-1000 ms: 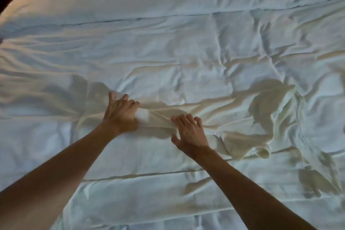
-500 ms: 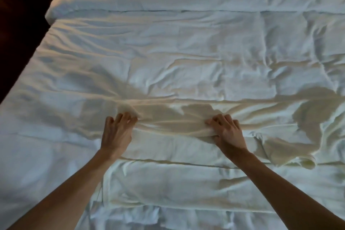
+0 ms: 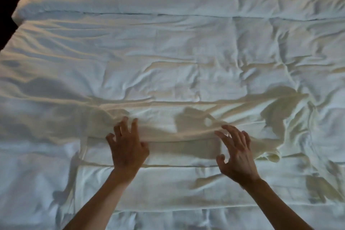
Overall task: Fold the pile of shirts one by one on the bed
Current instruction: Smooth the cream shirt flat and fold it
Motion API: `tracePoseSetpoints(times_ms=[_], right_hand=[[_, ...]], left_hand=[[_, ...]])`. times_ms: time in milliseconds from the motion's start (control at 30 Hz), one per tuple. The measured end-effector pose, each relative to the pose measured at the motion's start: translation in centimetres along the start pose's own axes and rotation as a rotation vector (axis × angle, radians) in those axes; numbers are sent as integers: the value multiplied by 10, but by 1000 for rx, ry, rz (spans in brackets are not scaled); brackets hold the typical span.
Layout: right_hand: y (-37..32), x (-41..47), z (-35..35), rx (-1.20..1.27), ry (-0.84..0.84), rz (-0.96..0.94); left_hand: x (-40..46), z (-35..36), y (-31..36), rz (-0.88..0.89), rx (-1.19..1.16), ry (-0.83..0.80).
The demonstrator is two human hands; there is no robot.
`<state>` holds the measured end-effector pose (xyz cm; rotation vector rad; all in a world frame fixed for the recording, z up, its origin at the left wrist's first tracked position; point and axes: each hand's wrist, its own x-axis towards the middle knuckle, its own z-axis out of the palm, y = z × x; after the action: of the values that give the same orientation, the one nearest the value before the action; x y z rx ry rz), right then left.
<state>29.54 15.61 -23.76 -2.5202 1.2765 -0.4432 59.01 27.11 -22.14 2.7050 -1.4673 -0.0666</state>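
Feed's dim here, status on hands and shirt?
Left hand open, fingers spread on the shirt. Right hand open, on or just over its fold. Shirt half-folded, rumpled at right. Nothing in the way.

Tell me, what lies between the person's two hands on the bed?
In the head view, only a stretch of the white shirt, creased along its fold, lies between the left hand and the right hand.

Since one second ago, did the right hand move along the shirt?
Yes. The right hand has slid rightward along the shirt, away from the left hand and nearer the shirt's rolled corner.
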Motion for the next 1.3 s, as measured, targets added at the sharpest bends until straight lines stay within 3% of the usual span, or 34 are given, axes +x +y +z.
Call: tracePoseSetpoints(times_ms=[133, 267, 433, 633, 800, 967, 1167, 1300], right_hand=[[46, -25, -20, -112, 18, 173], [64, -39, -29, -121, 35, 242], [91, -59, -31, -78, 68, 286], [101, -71, -45, 36, 206, 255], [95, -63, -66, 64, 345, 108], [106, -80, -47, -60, 54, 173], [109, -87, -52, 44, 197, 116], [109, -91, -60, 91, 16, 81]], left_hand=[[-19, 11, 93, 296, -277, -5], [-29, 28, 163, 563, -386, -147], [-28, 57, 178, 595, -218, -282], [-42, 72, 176, 575, -224, -172], [-44, 77, 181, 538, -113, -161], [-44, 82, 182, 537, -76, -117], [-46, 86, 182, 542, -28, -72], [-46, 88, 181, 555, 6, -29]])
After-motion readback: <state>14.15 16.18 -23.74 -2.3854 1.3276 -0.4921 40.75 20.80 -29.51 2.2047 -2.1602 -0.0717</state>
